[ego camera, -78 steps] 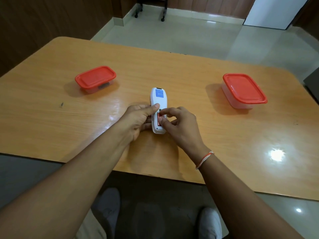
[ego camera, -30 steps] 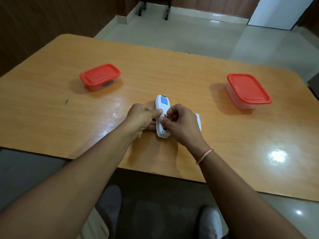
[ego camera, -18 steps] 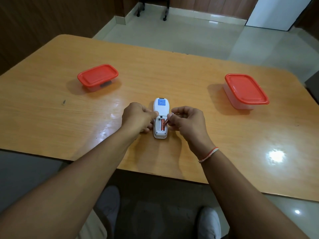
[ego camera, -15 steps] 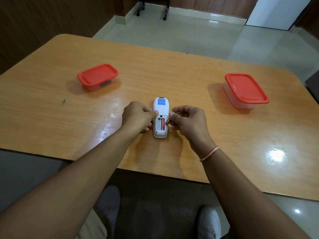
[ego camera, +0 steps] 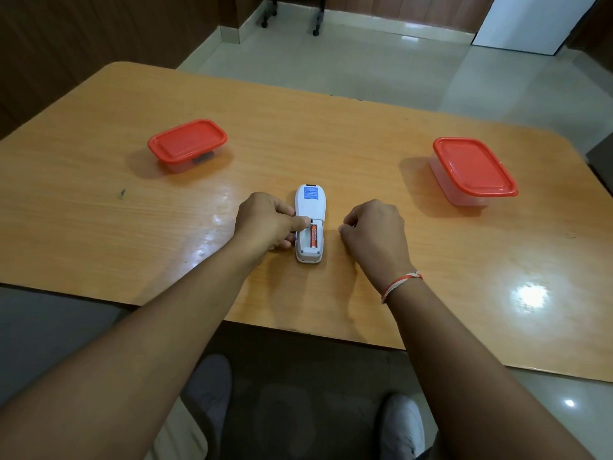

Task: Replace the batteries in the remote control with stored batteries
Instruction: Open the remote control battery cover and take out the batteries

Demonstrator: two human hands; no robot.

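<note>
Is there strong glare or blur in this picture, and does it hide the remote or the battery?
Head view: a bright glare spot on the table at lower right, fainter sheen left of the remote; neither covers the remote or its orange battery, which look sharp. The table's edges curve from the wide lens. Soft shadows lie beside both red-lidded boxes.

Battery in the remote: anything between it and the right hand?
Nothing visible. The battery lies exposed in the open compartment of the remote; bare table separates it from the right hand.
</note>
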